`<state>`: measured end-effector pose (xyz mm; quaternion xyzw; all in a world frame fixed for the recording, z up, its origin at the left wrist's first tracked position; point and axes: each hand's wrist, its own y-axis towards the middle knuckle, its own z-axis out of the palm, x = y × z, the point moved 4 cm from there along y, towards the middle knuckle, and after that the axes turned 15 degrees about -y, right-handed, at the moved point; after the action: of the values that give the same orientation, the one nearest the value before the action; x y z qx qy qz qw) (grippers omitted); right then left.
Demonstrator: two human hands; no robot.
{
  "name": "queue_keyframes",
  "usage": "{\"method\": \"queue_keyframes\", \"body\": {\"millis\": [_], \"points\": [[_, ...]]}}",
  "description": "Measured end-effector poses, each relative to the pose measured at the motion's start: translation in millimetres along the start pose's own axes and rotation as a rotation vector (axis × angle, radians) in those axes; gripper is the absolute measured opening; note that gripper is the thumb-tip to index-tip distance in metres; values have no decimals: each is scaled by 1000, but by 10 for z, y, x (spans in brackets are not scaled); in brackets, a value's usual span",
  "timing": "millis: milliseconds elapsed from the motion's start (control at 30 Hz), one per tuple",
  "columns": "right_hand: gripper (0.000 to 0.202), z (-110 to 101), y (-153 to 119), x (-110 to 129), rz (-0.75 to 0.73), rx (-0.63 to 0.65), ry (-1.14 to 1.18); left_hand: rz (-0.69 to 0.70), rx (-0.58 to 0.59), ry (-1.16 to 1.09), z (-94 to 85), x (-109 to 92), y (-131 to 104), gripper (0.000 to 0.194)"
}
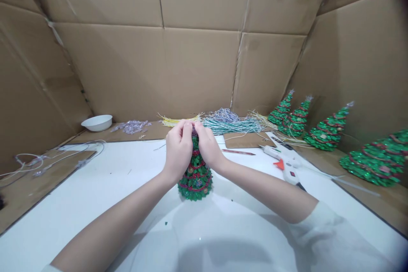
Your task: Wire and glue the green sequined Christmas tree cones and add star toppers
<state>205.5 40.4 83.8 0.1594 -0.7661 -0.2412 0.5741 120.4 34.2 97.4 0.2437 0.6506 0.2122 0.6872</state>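
Note:
A small green Christmas tree (195, 178) with red garlands and tiny ornaments stands upright on the white table in front of me. My left hand (179, 148) and my right hand (207, 145) come together around its tip, one from each side. The fingers of both are bent and closed there. Between them shows a bit of a purplish piece (194, 132) at the top of the tree; its full shape is hidden. Fingertips are mostly out of sight behind the hands.
Several finished trees (325, 134) with star tops line the right side. A glue gun (270, 151) and a pencil (238, 152) lie nearer. Behind are wire bundles (232, 125), clear pieces (132, 126) and a white bowl (97, 123). Cardboard walls (200, 72) enclose the table.

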Motion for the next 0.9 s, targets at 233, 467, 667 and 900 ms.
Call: {"method": "queue_keyframes", "body": {"millis": [233,467,667,900], "points": [[33,-24,74,-90,-39,-10,-59,35,18,-13,-9,73,54,30],[35,64,112,-187,-107,51,-13,81,90,-88,16,157,119,33],[34,61,84,-148,-132,27,-4,71,105,-118,28,131,110,31],[35,54,58,-103,-119,23,-9,68,132,-153,49,120,113,31]]}}
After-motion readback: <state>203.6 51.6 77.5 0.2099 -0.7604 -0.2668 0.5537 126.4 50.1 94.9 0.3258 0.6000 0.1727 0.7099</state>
